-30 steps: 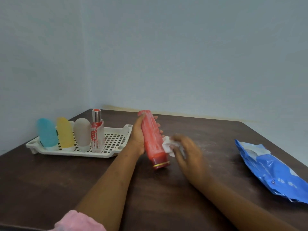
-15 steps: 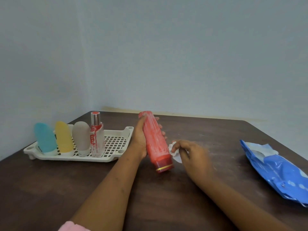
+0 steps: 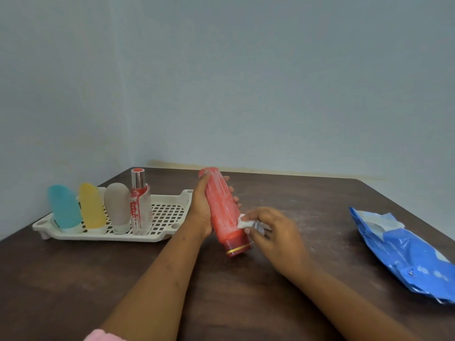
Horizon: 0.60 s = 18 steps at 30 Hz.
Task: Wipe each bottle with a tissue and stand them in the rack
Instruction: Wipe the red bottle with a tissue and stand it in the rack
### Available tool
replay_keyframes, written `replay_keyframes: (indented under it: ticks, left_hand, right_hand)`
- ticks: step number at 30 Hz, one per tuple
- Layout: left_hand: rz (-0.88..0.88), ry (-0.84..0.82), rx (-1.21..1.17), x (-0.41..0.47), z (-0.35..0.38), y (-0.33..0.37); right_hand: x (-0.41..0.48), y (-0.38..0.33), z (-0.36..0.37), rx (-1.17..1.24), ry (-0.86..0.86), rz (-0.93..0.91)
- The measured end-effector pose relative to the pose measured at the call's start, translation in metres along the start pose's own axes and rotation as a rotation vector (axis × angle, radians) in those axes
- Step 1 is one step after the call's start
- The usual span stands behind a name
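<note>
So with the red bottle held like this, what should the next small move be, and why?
Probably draw the tissue up the red bottle towards its far end. The right hand pinches it against the lower body near the cap, and whitish streaks show higher up. The left hand grips the tilted bottle.

One head-worn wide-angle camera looks forward and down, near the table [image 3: 73, 279] in the lower frame; wall [image 3: 246, 82] fills the upper frame.

Dim even light, soft focus, wide-angle edges
</note>
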<state>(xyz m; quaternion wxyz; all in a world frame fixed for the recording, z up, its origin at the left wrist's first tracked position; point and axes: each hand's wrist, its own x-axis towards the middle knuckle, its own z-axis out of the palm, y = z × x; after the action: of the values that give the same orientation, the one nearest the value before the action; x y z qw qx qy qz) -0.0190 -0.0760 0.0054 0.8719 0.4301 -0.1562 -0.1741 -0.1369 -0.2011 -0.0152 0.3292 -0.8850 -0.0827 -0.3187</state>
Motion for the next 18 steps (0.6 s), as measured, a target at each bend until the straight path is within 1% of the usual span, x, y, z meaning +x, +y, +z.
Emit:
replay_keyframes:
  ticks: [5,9,14,18]
  left_hand:
    - [-0.012,0.004,-0.020,0.000,0.000,0.000]
    - [-0.009,0.008,-0.005,0.000,-0.002,0.000]
    - [-0.002,0.027,0.018,0.002,-0.004,0.000]
    - [0.006,0.009,0.021,0.001,-0.001,0.000]
  right_hand:
    - [-0.001,0.004,0.003,0.179,-0.047,0.073]
    - [0.000,0.006,0.006,0.160,-0.049,0.065]
    - [0.005,0.014,0.005,0.227,0.011,0.141]
    - [0.006,0.011,0.009,0.206,0.036,0.117]
